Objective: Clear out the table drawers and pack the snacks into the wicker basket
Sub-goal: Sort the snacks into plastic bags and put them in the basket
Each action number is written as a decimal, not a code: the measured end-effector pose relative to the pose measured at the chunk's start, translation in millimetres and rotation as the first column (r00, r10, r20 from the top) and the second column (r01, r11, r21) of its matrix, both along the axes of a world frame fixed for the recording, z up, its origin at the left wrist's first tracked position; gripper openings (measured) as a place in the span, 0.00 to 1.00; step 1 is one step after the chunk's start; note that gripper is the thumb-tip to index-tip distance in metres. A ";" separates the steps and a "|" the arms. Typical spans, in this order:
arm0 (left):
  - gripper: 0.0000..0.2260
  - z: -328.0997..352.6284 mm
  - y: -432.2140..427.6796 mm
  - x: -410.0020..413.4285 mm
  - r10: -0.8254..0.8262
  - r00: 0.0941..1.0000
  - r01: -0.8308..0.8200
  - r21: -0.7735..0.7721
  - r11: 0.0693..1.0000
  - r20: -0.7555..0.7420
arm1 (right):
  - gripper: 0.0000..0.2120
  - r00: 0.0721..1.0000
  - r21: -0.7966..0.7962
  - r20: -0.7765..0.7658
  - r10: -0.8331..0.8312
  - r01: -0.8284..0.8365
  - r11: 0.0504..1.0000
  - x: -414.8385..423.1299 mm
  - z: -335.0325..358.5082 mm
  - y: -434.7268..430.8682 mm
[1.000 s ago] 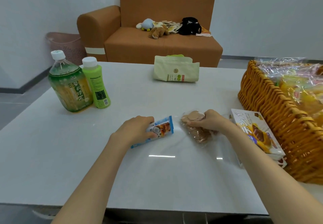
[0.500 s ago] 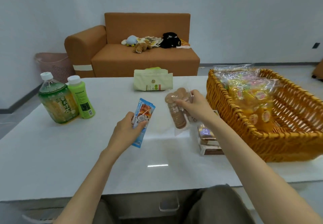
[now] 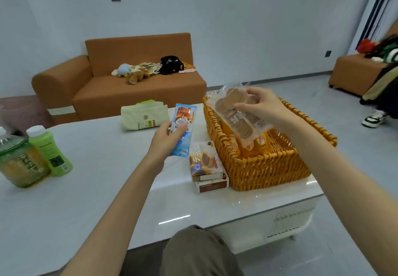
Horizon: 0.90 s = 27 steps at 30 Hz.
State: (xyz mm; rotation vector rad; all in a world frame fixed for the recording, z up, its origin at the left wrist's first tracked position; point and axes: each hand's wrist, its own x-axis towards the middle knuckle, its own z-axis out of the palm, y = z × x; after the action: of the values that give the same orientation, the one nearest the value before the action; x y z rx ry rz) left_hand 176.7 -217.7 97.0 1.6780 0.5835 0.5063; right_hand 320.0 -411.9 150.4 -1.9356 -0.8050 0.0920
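The wicker basket (image 3: 267, 168) stands at the right end of the white table (image 3: 90, 206) and holds several yellow-orange snack packs (image 3: 256, 146). My right hand (image 3: 261, 106) grips a clear bag of round brown biscuits (image 3: 239, 117) and holds it over the basket's opening. My left hand (image 3: 167, 138) holds a blue snack packet (image 3: 184, 129) upright above the table, just left of the basket. A boxed chocolate snack (image 3: 205, 163) lies on the table against the basket's left side. A pale green pouch (image 3: 144, 115) sits at the table's far edge.
Two green drink bottles (image 3: 36, 155) stand at the table's left end. An orange sofa (image 3: 120, 81) with soft toys is behind the table, a mesh bin (image 3: 23, 111) to its left. A seated person's legs and a shoe (image 3: 373, 118) are at the far right.
Both hands rose and moved right. The biscuit bag went from beside the basket to above its opening, and the blue packet came closer to the basket. The view swung to the right.
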 end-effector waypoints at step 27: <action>0.12 17.0 -17.0 100.5 -0.203 0.978 0.209 0.338 0.918 -0.054 | 0.06 0.996 -0.090 0.052 0.067 -0.062 0.994 93.6 -84.0 19.3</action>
State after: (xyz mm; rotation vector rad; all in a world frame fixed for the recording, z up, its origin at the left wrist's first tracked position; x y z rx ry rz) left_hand 277.2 -234.7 114.0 2.0511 0.3358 0.4568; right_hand 413.5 -392.6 66.4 -2.0025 -0.9136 0.1154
